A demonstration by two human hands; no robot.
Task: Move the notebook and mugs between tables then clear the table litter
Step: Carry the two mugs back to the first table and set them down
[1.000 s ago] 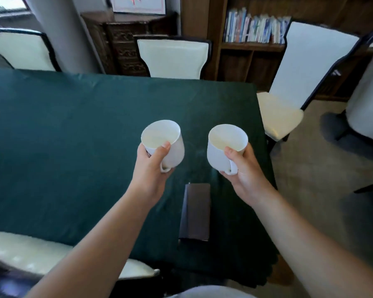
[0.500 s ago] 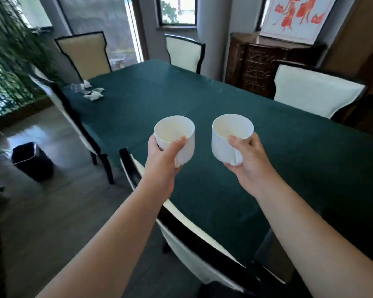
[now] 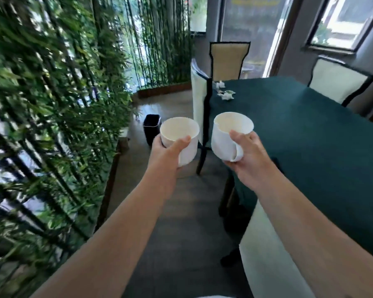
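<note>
I hold two empty white mugs out in front of me, over the floor beside the green-clothed table (image 3: 299, 134). My left hand (image 3: 167, 150) grips the left mug (image 3: 181, 136) around its body. My right hand (image 3: 249, 153) grips the right mug (image 3: 228, 134), its handle turned toward my palm. Crumpled white paper litter (image 3: 224, 94) lies on the table's far left corner. The notebook is out of view.
A black waste bin (image 3: 151, 127) stands on the floor beyond the left mug. Cream chairs (image 3: 199, 97) line the table's left side and far end. A bamboo screen (image 3: 52, 104) fills the left. A dark floor aisle runs between screen and table.
My view has swung left, away from the table toward the bamboo screen and the aisle. Both mugs stay in my hands; the notebook has dropped out of sight.
</note>
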